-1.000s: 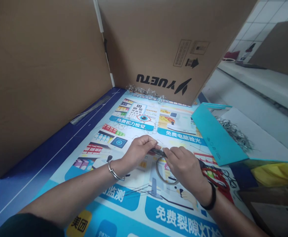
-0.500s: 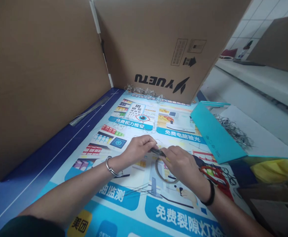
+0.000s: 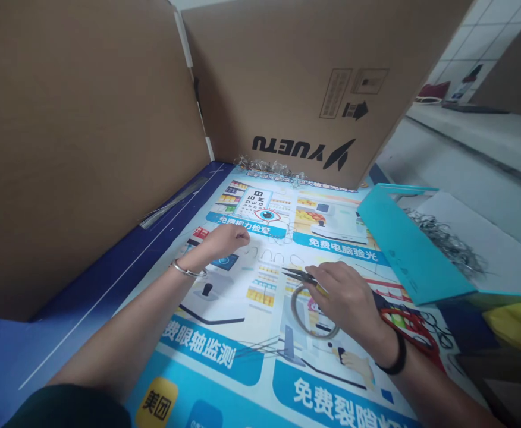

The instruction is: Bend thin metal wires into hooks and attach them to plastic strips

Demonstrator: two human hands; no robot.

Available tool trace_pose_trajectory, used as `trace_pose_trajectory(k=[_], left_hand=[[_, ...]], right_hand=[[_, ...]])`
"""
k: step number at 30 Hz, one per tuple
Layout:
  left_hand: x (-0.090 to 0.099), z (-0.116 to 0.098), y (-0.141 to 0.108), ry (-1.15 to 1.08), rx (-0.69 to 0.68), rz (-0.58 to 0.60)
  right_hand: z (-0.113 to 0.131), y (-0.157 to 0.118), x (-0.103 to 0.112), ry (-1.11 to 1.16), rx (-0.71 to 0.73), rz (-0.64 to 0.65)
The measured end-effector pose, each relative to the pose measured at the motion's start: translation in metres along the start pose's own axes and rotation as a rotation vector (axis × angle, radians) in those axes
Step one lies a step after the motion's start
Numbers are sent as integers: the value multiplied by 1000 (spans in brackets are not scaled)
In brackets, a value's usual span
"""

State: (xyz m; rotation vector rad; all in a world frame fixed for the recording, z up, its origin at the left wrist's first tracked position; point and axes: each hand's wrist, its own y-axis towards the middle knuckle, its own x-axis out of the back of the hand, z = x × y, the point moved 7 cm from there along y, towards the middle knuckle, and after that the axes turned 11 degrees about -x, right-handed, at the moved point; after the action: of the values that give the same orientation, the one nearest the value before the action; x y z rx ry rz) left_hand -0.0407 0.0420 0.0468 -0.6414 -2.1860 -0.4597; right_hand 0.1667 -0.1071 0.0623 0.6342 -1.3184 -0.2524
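Observation:
My right hand is wrapped round dark needle-nose pliers, whose jaws point left and stand slightly apart. A grey ring of coiled wire or tape lies just below that hand on the printed sheet. My left hand is away from the pliers, over the sheet, with its fingers curled together; whatever they hold, if anything, is too small to make out. Small bent wire pieces lie between the two hands. Several straight wires rest nearer to me.
Cardboard panels stand at the left and back, with a heap of clear and wiry bits at their foot. At right are a turquoise box holding many wire pieces, red-handled scissors and a yellow bag.
My left hand has moved away from the pliers, up and to the left. The jaws now show apart from it. The whole view has shifted slightly.

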Motion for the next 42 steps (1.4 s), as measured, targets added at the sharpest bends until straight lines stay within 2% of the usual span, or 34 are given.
trace_pose_trajectory(k=[5, 14, 18, 21, 25, 27, 30, 34, 36, 40, 42], left_hand=[[-1, 13, 0, 137, 14, 70], [-3, 10, -1, 244, 24, 115], [5, 0, -5, 312, 21, 92], [8, -21, -12, 354, -1, 91], [-12, -61, -23, 334, -143, 223], [-26, -71, -28, 269, -172, 259], [-41, -75, -33, 231, -220, 202], [-51, -75, -37, 393, -332, 115], [-55, -75, -38, 482, -338, 163], [-61, -83, -40, 630, -353, 331], [-61, -87, -40, 669, -353, 361]], right_hand=[[2, 0, 1, 4, 32, -14], [3, -1, 1, 21, 56, -40], [4, 0, 2, 28, 58, -40], [3, 0, 2, 24, 59, -29], [2, -1, -1, 7, 54, -1], [1, -1, -3, -1, 51, 17], [1, -2, -4, -4, 54, 29], [1, -2, -4, -1, 51, 24], [1, -2, -4, 7, 51, 19], [1, -2, -4, 19, 49, 26], [1, -2, -5, 22, 46, 28]])
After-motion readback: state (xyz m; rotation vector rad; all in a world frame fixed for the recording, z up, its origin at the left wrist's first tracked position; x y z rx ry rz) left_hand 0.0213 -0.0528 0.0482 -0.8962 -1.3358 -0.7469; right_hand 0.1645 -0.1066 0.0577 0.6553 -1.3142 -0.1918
